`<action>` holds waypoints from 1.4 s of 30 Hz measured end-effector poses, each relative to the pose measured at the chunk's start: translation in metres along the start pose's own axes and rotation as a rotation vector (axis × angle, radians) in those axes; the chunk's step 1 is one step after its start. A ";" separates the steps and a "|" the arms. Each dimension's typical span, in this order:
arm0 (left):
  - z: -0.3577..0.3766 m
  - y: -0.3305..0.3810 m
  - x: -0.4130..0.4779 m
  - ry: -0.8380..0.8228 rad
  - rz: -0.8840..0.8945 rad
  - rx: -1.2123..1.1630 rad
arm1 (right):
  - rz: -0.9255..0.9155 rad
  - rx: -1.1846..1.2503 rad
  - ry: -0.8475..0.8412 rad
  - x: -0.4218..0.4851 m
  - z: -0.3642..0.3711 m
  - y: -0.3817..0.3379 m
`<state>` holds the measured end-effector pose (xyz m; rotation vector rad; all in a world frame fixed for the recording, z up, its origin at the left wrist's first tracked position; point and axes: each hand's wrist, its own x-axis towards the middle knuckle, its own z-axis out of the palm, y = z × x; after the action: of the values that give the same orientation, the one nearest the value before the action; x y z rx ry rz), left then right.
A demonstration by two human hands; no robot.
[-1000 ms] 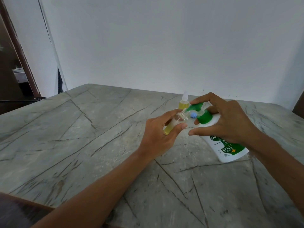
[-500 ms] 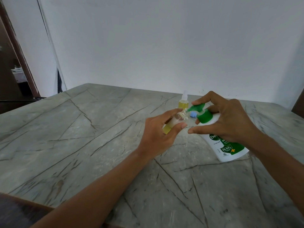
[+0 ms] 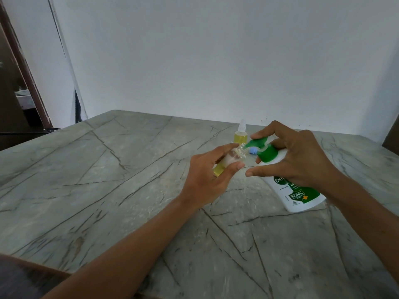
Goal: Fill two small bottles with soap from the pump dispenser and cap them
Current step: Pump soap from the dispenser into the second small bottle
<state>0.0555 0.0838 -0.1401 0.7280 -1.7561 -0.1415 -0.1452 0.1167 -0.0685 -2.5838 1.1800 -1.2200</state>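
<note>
Head view looks down on a grey veined surface (image 3: 108, 190) set against a white wall (image 3: 216, 61). Left hand (image 3: 207, 180) is closed around a small clear bottle (image 3: 224, 164), thumb on the near side and fingers on the far side; the bottle is tilted, its open neck up and to the right, with yellow soap pooled at its lower end. That neck sits right at the tip of the green pump nozzle (image 3: 258, 143). Right hand (image 3: 300, 160) is curled over the dispenser (image 3: 298, 197), forefinger resting on top of the nozzle, thumb stretched out low toward the left hand, other fingers wrapped about the white body. The dispenser stands on the surface, leaning in the wide-angle picture, with a green label on its front. Behind the hands a second small bottle (image 3: 240, 137) stands upright, yellow inside, with a pale pointed cap on. A small blue cap (image 3: 253, 150) shows between the nozzle and the dispenser's green collar; whether it touches the surface cannot be told.
</note>
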 end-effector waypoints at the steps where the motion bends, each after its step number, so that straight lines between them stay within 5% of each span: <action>1: 0.000 -0.001 0.000 -0.006 0.003 -0.002 | 0.005 0.003 0.004 0.000 0.000 0.000; 42: -0.001 0.002 0.001 0.021 -0.045 -0.051 | 0.007 -0.039 -0.081 -0.001 -0.001 0.005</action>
<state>0.0555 0.0850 -0.1384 0.7299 -1.7111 -0.2077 -0.1494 0.1136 -0.0705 -2.6269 1.2086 -1.0901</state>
